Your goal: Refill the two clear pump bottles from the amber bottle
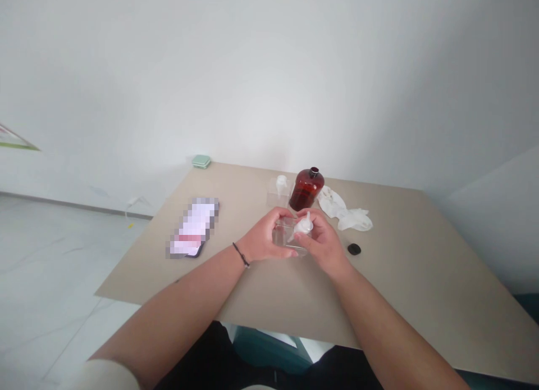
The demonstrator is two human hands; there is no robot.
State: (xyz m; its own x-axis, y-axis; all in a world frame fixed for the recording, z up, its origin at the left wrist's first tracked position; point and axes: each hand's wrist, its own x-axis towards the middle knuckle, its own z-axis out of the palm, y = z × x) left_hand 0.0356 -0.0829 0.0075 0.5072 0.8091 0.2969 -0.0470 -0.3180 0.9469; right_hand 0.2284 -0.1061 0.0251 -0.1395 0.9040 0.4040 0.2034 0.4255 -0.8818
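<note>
A clear bottle lies between my two hands over the table. My left hand is wrapped round its left side, thumb along the near edge. On the bottle's top right sits a white pump head, and my right hand has its thumb and fingers closed round it. Whether the pump is fully seated cannot be seen. Just behind my hands stands a dark red-brown bottle with its neck uncapped. Left of that is another clear bottle with a white pump top.
Crumpled white tissues lie right of the brown bottle, with a black cap nearer me. A phone with a lit screen rests on the left of the table. A small green box is at the far left corner, against the wall.
</note>
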